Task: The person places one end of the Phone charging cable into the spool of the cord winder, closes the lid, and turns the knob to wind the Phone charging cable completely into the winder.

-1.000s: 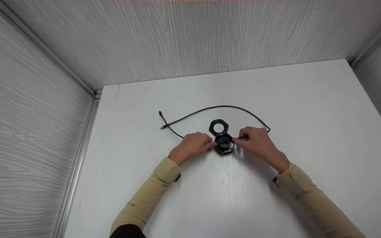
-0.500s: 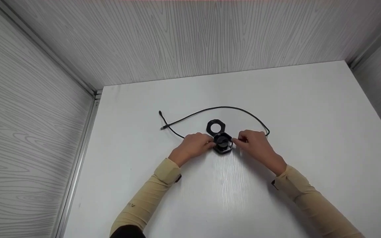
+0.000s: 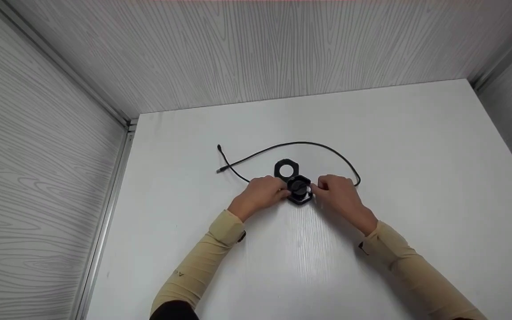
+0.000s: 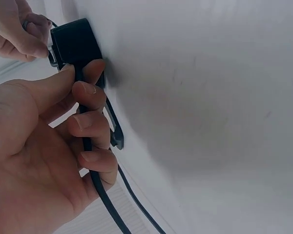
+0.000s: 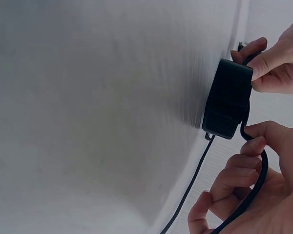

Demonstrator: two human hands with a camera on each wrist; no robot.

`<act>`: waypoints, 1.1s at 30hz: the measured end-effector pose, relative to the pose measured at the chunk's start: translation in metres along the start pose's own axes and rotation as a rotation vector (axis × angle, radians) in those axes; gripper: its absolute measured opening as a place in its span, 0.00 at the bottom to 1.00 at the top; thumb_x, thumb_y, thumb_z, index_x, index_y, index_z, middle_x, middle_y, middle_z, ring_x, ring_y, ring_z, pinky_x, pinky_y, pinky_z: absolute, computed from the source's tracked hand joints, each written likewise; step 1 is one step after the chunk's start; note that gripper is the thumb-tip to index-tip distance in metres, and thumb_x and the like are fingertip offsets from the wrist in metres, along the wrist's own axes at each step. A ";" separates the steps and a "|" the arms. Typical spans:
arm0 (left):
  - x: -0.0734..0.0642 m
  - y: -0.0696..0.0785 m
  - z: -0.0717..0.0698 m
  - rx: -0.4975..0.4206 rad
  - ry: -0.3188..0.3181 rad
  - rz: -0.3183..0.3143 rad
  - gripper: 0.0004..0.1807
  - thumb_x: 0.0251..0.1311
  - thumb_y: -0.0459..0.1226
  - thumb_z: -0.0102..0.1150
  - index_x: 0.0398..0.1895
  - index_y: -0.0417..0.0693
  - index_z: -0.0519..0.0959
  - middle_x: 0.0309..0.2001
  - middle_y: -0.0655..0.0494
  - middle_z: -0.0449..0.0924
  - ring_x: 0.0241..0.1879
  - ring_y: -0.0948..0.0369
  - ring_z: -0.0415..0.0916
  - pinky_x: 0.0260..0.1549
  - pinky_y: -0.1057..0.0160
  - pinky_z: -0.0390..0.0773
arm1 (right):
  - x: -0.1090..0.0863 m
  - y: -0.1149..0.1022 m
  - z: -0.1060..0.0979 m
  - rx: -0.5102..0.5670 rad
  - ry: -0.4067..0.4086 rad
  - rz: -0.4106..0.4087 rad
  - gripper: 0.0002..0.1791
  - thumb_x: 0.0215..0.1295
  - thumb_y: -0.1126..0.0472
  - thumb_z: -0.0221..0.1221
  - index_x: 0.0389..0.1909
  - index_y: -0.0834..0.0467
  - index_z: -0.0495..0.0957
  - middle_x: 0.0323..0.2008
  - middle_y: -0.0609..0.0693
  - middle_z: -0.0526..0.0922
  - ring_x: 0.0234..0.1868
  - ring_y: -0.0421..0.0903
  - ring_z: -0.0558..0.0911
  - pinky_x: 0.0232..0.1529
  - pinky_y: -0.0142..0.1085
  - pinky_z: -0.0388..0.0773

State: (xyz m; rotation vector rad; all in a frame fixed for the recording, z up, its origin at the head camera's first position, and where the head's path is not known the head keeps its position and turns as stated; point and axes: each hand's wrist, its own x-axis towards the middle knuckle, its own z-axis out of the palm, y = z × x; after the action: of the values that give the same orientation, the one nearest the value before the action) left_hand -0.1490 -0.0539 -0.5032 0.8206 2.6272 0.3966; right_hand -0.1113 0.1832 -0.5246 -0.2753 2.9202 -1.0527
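A black hexagonal case (image 3: 299,202) with a round spool in its middle stands on the white table in the head view. Its hinged lid (image 3: 278,170), a flat ring with a round hole, lies swung back behind it. My left hand (image 3: 260,194) holds the case's left side between thumb and index finger, and a black cable (image 4: 107,202) runs under its curled fingers. On the right, my right hand (image 3: 338,194) pinches the cable (image 5: 262,170) between thumb and index finger, close beside the case wall (image 5: 229,92). Part of the cable is hidden under both hands.
Behind the lid, the cable arcs across the white table (image 3: 185,142). Its two plug ends (image 3: 219,147) lie to the left, where the strands cross. Grey wood-grain panels (image 3: 256,53) rise at the back and both sides.
My right hand has moved slightly left, closer to the case. The lid has swung left and the case has turned a little. One cable plug end has shifted away and right.
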 end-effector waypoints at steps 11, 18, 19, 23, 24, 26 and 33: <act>0.002 -0.009 0.003 -0.038 0.037 0.018 0.18 0.80 0.50 0.53 0.42 0.50 0.86 0.38 0.54 0.88 0.38 0.57 0.80 0.43 0.48 0.82 | 0.002 0.001 0.002 0.078 -0.078 0.059 0.19 0.76 0.44 0.61 0.32 0.54 0.80 0.23 0.46 0.78 0.26 0.43 0.71 0.32 0.36 0.66; -0.005 -0.011 0.008 0.006 0.062 0.063 0.18 0.82 0.49 0.50 0.44 0.47 0.85 0.41 0.51 0.88 0.45 0.52 0.85 0.49 0.46 0.83 | 0.005 0.004 -0.002 0.207 -0.130 0.064 0.19 0.74 0.43 0.64 0.52 0.53 0.80 0.43 0.53 0.88 0.42 0.48 0.85 0.45 0.40 0.76; -0.006 -0.009 0.007 0.056 0.078 0.058 0.18 0.82 0.48 0.50 0.44 0.47 0.85 0.42 0.50 0.88 0.46 0.51 0.85 0.50 0.46 0.82 | 0.005 0.004 -0.003 0.218 -0.141 0.068 0.19 0.74 0.43 0.64 0.53 0.53 0.80 0.43 0.53 0.88 0.42 0.49 0.86 0.45 0.41 0.76; -0.010 0.005 0.001 0.296 0.188 0.049 0.16 0.80 0.48 0.53 0.48 0.48 0.85 0.46 0.50 0.86 0.47 0.51 0.83 0.49 0.48 0.80 | 0.007 0.002 -0.004 0.226 -0.163 0.088 0.17 0.73 0.44 0.64 0.47 0.54 0.80 0.42 0.53 0.88 0.41 0.48 0.85 0.43 0.38 0.76; -0.011 0.009 0.000 0.345 0.219 0.053 0.16 0.80 0.48 0.54 0.49 0.48 0.85 0.46 0.51 0.86 0.48 0.52 0.83 0.48 0.50 0.79 | 0.008 0.002 -0.004 0.226 -0.164 0.091 0.17 0.73 0.44 0.65 0.45 0.54 0.80 0.41 0.53 0.88 0.40 0.48 0.85 0.42 0.38 0.76; -0.010 0.017 0.000 0.397 0.272 0.081 0.16 0.78 0.49 0.56 0.54 0.49 0.84 0.49 0.52 0.84 0.49 0.53 0.82 0.46 0.52 0.79 | 0.009 0.003 -0.004 0.218 -0.164 0.087 0.16 0.73 0.46 0.64 0.43 0.55 0.80 0.40 0.53 0.87 0.39 0.47 0.84 0.42 0.38 0.75; -0.003 0.026 0.014 0.423 0.275 0.129 0.24 0.76 0.54 0.58 0.64 0.51 0.81 0.55 0.53 0.81 0.52 0.55 0.81 0.44 0.55 0.81 | 0.008 0.000 0.002 0.216 -0.196 0.099 0.14 0.73 0.47 0.64 0.42 0.55 0.80 0.34 0.51 0.87 0.32 0.44 0.80 0.37 0.37 0.73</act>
State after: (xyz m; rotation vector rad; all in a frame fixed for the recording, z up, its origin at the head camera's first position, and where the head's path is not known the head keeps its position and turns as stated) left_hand -0.1285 -0.0330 -0.5052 1.1421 2.9755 -0.0244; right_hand -0.1195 0.1811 -0.5258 -0.2111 2.5938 -1.2353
